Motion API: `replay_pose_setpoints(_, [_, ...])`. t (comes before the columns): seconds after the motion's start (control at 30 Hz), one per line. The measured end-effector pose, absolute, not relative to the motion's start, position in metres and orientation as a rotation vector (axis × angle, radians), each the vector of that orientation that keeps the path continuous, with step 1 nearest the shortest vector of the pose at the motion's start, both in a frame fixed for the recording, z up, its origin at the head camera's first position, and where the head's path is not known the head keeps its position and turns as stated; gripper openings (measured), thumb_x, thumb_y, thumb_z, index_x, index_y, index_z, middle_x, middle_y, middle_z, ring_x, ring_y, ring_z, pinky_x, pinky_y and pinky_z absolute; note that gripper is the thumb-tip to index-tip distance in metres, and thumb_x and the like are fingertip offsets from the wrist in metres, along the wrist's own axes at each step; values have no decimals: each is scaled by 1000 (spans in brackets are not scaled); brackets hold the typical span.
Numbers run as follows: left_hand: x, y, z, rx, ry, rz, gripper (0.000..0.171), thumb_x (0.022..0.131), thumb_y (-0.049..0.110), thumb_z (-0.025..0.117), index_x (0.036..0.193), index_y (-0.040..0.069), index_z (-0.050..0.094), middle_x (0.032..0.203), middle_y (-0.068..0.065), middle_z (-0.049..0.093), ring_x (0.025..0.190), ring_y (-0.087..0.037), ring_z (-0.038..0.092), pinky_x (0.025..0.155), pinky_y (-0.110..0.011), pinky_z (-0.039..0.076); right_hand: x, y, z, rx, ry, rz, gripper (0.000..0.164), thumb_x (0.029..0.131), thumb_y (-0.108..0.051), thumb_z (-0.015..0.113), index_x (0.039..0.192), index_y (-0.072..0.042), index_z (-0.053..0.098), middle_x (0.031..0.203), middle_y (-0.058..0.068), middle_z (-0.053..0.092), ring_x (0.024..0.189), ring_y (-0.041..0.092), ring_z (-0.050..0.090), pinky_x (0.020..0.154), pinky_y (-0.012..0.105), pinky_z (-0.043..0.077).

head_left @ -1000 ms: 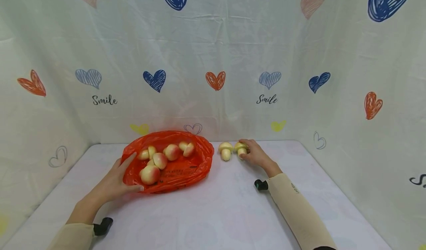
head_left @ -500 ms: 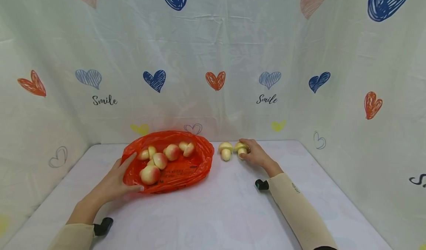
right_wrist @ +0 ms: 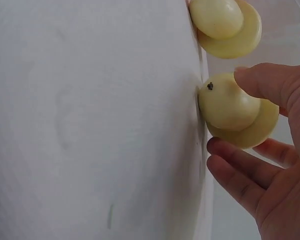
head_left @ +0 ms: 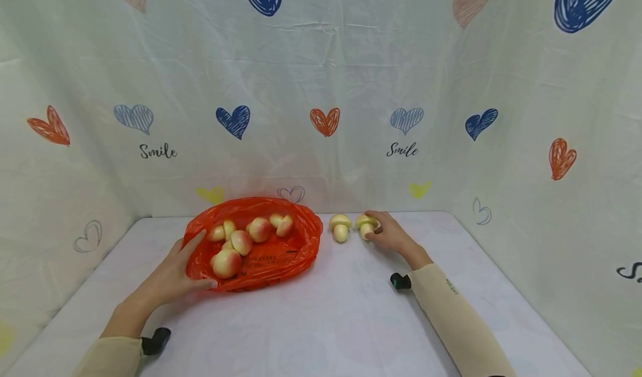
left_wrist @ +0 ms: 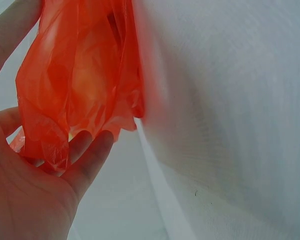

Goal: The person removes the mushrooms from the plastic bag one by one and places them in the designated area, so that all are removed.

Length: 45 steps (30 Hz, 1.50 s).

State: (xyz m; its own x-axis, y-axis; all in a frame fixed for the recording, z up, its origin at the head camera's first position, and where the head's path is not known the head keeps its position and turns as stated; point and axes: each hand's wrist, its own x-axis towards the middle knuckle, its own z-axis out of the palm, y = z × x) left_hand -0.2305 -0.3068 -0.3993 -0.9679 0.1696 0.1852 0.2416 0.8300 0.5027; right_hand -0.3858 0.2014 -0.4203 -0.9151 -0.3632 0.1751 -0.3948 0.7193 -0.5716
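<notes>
While I have the left hand [head_left: 173, 274] spread loosely against the left side of the red bag [head_left: 307, 237], where pink-tinged mushrooms [head_left: 227, 264] lie, from afar I see the right hand [head_left: 392, 237] pinching a pale mushroom [right_wrist: 230, 110] on the white table [head_left: 331, 321], just beside a second pale mushroom [head_left: 340, 229].

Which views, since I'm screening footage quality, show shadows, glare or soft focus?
Head: fairly even light, a faint shadow beside the right sleeve. Left wrist: pale glints on the red bag, a red cast and blur on the tabletop. Right wrist: a soft tabletop shadow near the held mushroom.
</notes>
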Motion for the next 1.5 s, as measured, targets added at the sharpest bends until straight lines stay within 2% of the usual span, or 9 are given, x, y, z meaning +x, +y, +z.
replay_pose_setpoints(0.67, [-230,-307,-399,-323,-2872,-818,117,69,55,79,154,11,12,139,-31,24,122,-52,34,85,-67,43,-389,196,-419,711,-2824,999,66,82,-10,73,141,-9,43,130,16,45,93,26,58,81,36,51])
replay_pose_setpoints(1.13, [-230,-307,-399,-308,-2882,-815,117,69,56,78,154,11,11,140,-32,23,123,-53,33,86,-68,43,-386,198,-413,671,-2874,961,70,83,-15,73,144,-11,39,136,16,40,97,28,58,82,36,51])
replay_pose_setpoints(1.5, [-231,-307,-399,-314,-2888,-820,116,69,55,78,154,11,12,140,-31,23,122,-53,34,86,-67,43,-372,200,-405,645,-2896,866,68,87,-23,70,146,-17,37,141,13,37,102,33,57,84,44,49])
